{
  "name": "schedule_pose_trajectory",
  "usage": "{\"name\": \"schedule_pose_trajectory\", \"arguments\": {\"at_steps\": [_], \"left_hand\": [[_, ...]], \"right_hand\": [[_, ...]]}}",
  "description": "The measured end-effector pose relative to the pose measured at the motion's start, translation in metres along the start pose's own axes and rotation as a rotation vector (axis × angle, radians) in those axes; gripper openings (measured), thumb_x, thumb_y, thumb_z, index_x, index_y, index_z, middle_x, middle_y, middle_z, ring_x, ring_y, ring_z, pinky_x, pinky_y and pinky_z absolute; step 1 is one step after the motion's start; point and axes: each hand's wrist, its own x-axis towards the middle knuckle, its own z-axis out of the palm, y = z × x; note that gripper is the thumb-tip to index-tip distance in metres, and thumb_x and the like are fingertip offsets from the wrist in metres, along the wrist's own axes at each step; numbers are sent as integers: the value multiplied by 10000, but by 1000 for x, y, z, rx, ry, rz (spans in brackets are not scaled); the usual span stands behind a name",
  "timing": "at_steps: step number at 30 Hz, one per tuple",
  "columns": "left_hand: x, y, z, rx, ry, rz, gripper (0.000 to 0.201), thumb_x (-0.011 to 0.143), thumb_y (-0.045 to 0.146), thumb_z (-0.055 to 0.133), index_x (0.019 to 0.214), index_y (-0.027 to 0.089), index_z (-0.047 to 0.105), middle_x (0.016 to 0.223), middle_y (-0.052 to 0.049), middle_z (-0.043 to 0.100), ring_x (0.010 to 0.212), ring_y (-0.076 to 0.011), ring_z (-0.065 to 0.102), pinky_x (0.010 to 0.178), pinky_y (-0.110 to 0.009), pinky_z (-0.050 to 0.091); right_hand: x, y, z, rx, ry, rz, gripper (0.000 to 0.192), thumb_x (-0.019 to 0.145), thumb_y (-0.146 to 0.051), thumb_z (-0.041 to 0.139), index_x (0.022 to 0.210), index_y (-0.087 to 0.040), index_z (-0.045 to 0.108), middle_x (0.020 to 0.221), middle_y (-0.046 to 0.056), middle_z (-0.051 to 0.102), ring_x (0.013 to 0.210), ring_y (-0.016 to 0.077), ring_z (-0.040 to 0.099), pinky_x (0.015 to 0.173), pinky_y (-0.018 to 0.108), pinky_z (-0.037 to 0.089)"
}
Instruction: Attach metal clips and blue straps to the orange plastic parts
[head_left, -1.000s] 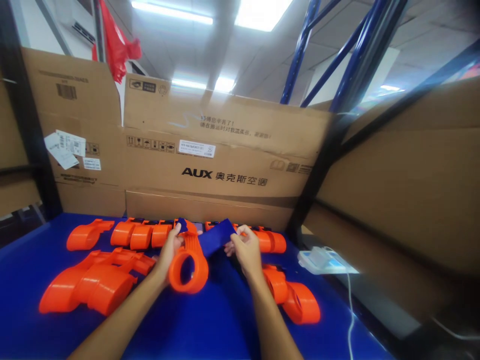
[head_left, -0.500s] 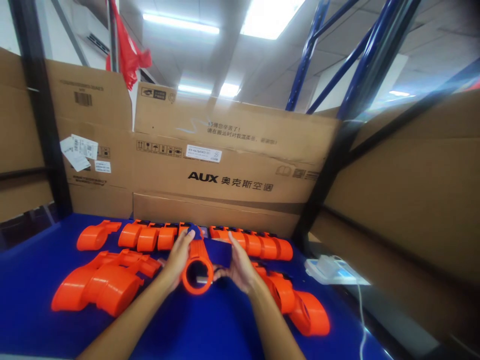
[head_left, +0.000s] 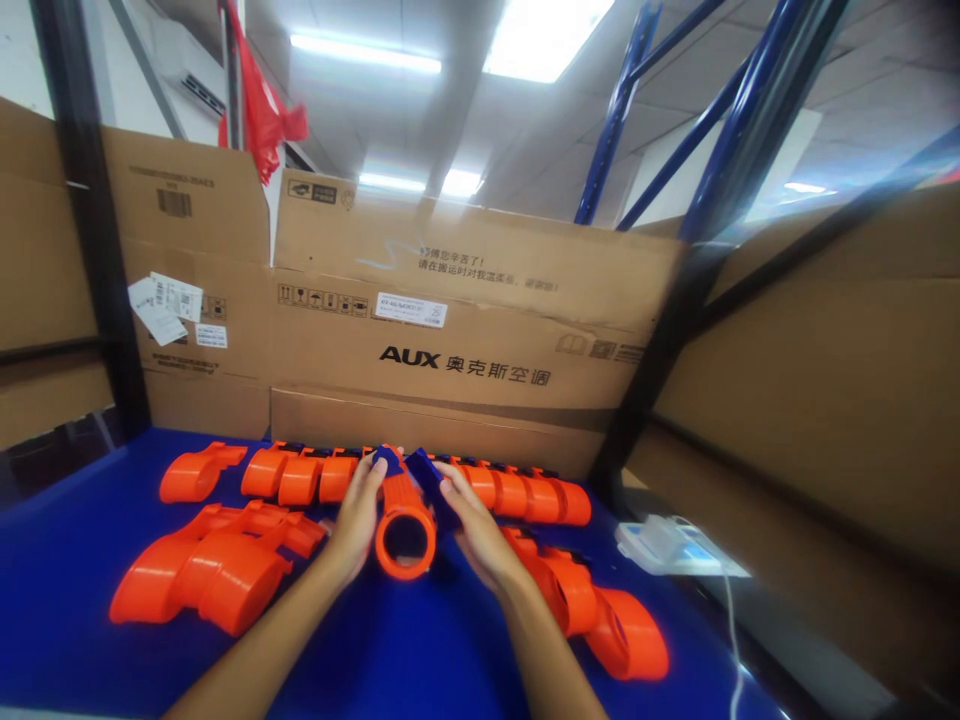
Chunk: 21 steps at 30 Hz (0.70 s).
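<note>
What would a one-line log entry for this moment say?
left hand: holds orange part | right hand: presses blue strip on it | blue table

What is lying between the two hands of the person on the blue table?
In the head view, an orange plastic part with a round ring end sits between the left hand and right hand; both touch it, with a dark blue strap at its far end.

I see the tube piece in the middle of the table, between my left hand on its left side and my right hand on its right. Behind them a row of pieces runs along the foot of the cardboard box. A pile of pieces lies left of my hands, another piece right, and a small device sits farther right, beyond the table edge.
</note>
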Motion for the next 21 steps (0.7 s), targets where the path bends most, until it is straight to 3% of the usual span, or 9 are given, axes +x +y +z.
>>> {"name": "schedule_pose_trajectory", "arguments": {"at_steps": [5,9,21], "left_hand": [[0,2,0,-26,35,51,425,762,436,778,1100,219,639,1133,-65,710,1038,-208,663,911,-316,490],[-2,5,-2,-14,24,36,464,720,374,823,1114,223,628,1123,-67,697,942,-188,670,789,-294,518],[-8,7,2,9,6,43,518,695,361,838,1142,236,609,1095,-78,698,1015,-241,670,825,-360,535]], "right_hand": [[4,1,-8,-164,60,-165,402,800,-413,753,1175,-282,687,1243,60,671,1218,289,558,1039,428,423],[2,0,-9,-204,62,-189,421,794,-410,758,1186,-268,699,1227,68,693,1175,309,599,1045,478,430],[2,-1,-9,-195,60,-218,387,799,-421,752,1162,-291,721,1165,51,728,1146,306,638,1039,481,461]]}}
